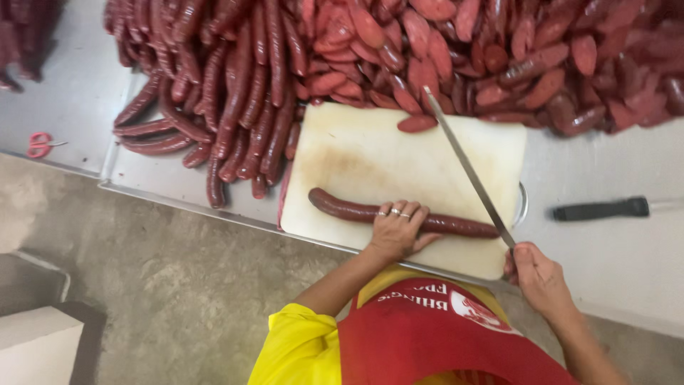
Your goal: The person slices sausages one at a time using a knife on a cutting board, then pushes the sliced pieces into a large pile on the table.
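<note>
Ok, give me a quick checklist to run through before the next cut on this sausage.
1. Left hand pins the long sausage: ok.
2. Sausage lies fully on the cutting board: ok.
3. Right hand grips the long knife: ok.
4. Blade meets the sausage's right end, apart from the left fingers: ok.
5. Board bare except one slice at the far edge: ok.
6. Blade sharpness: cannot tell.

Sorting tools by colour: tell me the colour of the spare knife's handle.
Black. The spare knife lies on the table, clearest in the head view.
</note>
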